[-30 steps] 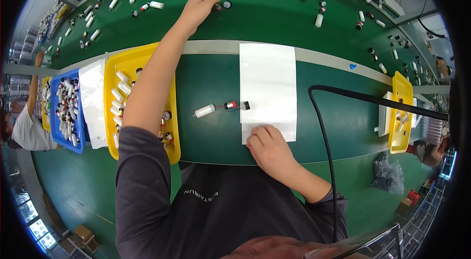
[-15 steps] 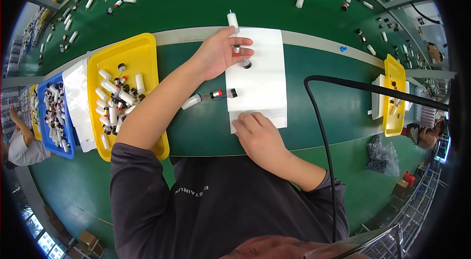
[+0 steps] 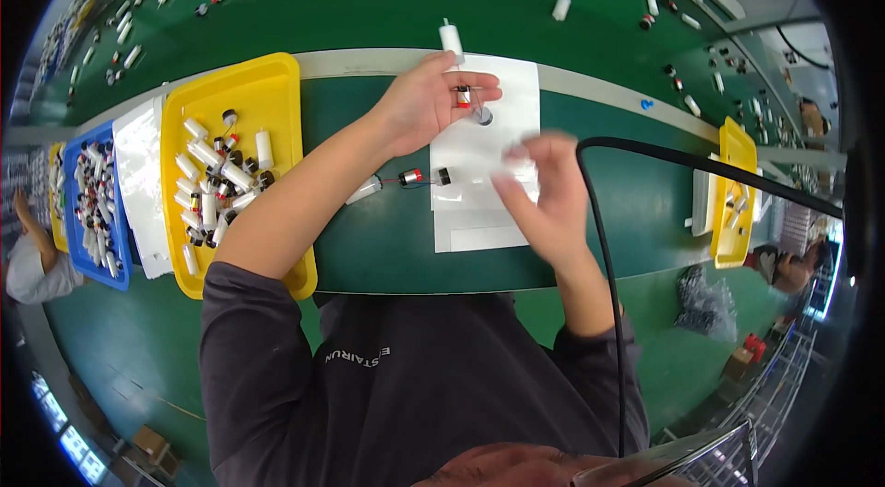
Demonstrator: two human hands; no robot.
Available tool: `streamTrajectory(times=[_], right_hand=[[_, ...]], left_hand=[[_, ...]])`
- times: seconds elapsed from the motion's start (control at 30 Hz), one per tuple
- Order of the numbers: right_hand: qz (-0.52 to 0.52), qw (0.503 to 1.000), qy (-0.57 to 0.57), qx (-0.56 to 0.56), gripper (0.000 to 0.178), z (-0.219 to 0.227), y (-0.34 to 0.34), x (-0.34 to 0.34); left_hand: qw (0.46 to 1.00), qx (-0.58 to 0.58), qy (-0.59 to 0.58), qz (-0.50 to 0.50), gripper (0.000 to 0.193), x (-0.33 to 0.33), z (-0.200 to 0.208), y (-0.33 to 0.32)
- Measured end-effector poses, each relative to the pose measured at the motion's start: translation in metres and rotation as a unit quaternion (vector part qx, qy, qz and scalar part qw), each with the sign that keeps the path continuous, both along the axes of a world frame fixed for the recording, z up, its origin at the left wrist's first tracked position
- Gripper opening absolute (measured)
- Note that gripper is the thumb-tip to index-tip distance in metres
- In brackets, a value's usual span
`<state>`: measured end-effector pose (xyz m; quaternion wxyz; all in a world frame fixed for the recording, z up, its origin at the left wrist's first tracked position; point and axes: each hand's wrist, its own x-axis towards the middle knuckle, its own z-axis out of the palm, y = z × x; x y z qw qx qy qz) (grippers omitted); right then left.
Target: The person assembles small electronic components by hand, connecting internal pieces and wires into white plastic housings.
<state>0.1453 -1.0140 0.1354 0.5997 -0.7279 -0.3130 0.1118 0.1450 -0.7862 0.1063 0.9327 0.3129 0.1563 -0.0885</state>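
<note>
Fingers of the left hand (image 3: 426, 102), just above the frame's centre, pinch a small cylindrical part with a red band and thin wire leads (image 3: 464, 97), holding it over a flat white paper sheet (image 3: 489, 141) spread on the smooth green table (image 3: 387, 238). A small dark ring (image 3: 483, 117) lies on the sheet just beside that part. The right hand (image 3: 546, 196), right of centre, is motion-blurred with its fingers loosely curled above the sheet; whether it holds anything cannot be told. A white plastic cylinder wired to a red-banded piece and a black cap (image 3: 398, 181) lies at the sheet's left edge. Left of the forearm sits a glossy yellow plastic tray (image 3: 277, 81) heaped with similar white cylinders. A black cable (image 3: 604, 238) arcs across the right side.
</note>
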Motion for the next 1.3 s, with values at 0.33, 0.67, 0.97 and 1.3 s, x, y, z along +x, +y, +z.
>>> streamTrajectory(times=[0.33,0.67,0.97,1.3], right_hand=[[-0.044,0.985,-0.165,0.019,0.049,-0.037,0.056,0.054],[0.015,0.987,-0.158,0.007,0.043,-0.031,0.045,0.062],[-0.014,0.986,-0.166,0.008,0.037,-0.023,0.04,0.057],[-0.049,0.913,-0.403,-0.042,0.04,-0.012,0.043,0.05]], left_hand=[[0.99,0.1,-0.102,0.0,0.047,-0.001,0.011,-0.005],[0.982,0.161,0.0,-0.102,0.033,0.007,-0.005,0.007],[0.985,0.101,-0.035,-0.134,0.04,0.004,0.007,0.0],[0.99,0.036,-0.055,-0.123,0.03,0.004,0.009,-0.005]])
